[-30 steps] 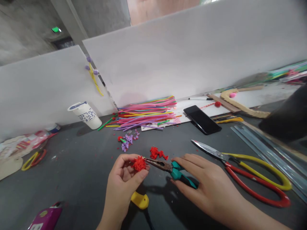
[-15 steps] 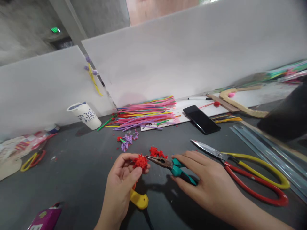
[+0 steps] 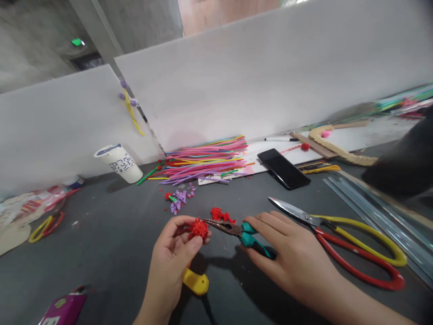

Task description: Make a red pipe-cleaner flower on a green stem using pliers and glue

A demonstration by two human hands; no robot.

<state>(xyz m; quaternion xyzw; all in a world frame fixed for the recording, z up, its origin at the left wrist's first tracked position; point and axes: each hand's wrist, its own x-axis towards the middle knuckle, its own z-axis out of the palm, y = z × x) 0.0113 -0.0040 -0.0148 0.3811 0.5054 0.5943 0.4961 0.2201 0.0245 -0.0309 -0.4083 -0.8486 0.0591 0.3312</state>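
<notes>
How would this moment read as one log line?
left hand: holding spiky red fuzzy ball | right hand: gripping teal-handled metal pliers, tips by ball | nearby: loose red clippings, red-and-yellow-handled metal scissors

Pliers (image 3: 237, 229): rough metal jaws
Pompom (image 3: 198, 229), left of pliers: fuzzy
Scissors (image 3: 308, 218), right of pliers: shiny metal blades
Surface (image 3: 115, 259): matt

The dark table (image 3: 118, 253) carries large scissors (image 3: 314, 221), purple scraps (image 3: 181, 198), red scraps (image 3: 219, 213) and a white cup (image 3: 121, 164).
</notes>
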